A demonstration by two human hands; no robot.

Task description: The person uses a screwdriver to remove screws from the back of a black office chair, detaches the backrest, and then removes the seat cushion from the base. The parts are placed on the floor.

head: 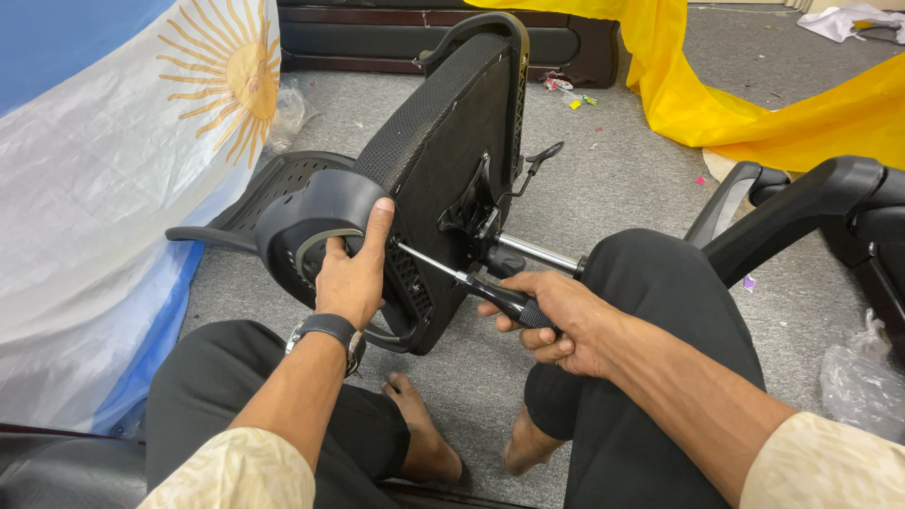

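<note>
The right hand [566, 325] is curled tight around the black handle of a steel-shafted screwdriver [471, 281], its tip at the underside of a black mesh office-chair seat [443, 160] tipped on edge on the grey carpet floor [613, 179]. The left hand [351, 275] clamps the seat's curved black plastic armrest [311, 217], thumb up. Farther right lies a crumpled clear plastic bag [863, 382]; beyond, yellow cloth [754, 104].

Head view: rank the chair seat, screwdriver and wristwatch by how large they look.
1. chair seat
2. screwdriver, gripped by the right hand
3. wristwatch on the left hand
</note>
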